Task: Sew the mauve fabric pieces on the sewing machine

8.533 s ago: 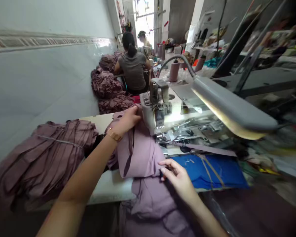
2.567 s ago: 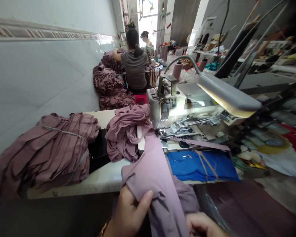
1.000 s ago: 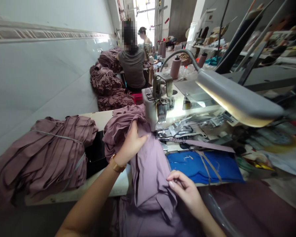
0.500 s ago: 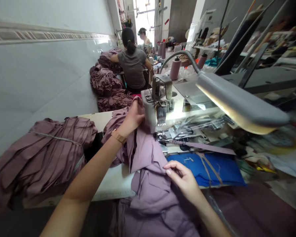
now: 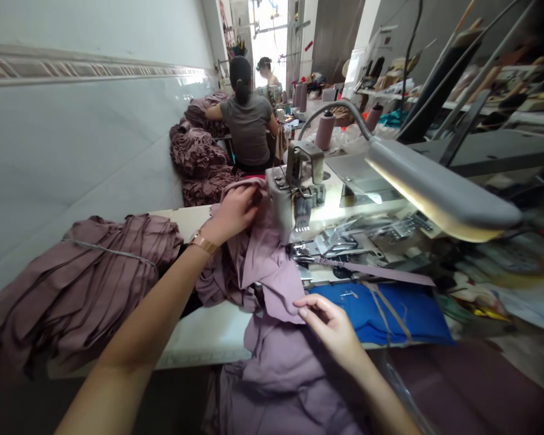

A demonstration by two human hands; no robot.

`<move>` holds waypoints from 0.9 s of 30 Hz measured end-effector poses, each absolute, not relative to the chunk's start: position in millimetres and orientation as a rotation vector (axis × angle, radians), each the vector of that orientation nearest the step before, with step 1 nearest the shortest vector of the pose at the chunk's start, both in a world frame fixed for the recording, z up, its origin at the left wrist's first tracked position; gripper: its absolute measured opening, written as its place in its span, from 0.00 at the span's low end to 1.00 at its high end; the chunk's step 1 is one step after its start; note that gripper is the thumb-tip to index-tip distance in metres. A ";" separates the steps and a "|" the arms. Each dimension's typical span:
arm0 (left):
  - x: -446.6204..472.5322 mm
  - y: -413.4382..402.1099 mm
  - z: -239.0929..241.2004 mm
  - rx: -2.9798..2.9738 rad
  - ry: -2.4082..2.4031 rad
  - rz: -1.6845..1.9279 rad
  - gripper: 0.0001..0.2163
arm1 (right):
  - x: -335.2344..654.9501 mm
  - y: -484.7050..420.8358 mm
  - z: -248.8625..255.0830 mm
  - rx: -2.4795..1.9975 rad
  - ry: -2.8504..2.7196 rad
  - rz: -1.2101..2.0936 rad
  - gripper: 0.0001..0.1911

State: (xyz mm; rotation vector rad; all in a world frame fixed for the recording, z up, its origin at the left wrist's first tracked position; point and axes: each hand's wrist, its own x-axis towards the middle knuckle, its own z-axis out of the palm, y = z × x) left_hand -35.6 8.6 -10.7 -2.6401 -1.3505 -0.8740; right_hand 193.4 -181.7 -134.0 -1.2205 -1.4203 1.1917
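A mauve piece of fabric [image 5: 274,272] lies in folds to the left of the sewing machine [image 5: 299,199] and hangs over the table's front edge. My left hand [image 5: 236,211], with a band at the wrist, is closed on the fabric's far part beside the machine head; its fingertips are partly hidden. Thumb and forefinger of my right hand [image 5: 329,320] pinch the near edge of the same fabric. A narrow mauve strip [image 5: 381,272] runs out to the right from the machine's needle area.
A tied bundle of mauve pieces [image 5: 104,278] rests on the table at left. A lit lamp [image 5: 444,187] reaches over the machine. Blue fabric [image 5: 381,314] lies along the front edge. Beyond, a person [image 5: 247,115] sits beside heaped fabric [image 5: 197,151]; another person is further back.
My left hand has shifted slightly left and down, still at the fabric. The fabric between my hands has changed its folds. My right hand keeps its pinch, moved slightly left.
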 end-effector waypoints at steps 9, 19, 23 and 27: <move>11.2 -149.0 -70.6 -2.873 -1.097 -0.726 0.10 | 182.3 -159.4 -122.2 -1.149 -1.345 1.144 0.13; -5.8 -112.2 -69.2 -2.836 -1.216 -0.572 0.15 | 191.7 -152.1 -108.9 -1.442 -1.925 0.484 0.17; -10.5 -89.2 -65.3 -2.773 -1.233 -0.482 0.18 | 191.2 -142.8 -90.6 -1.620 -2.114 0.419 0.22; -12.6 -83.5 -59.1 -2.751 -1.351 -0.327 0.17 | 190.4 -142.1 -82.3 -1.604 -2.057 0.553 0.21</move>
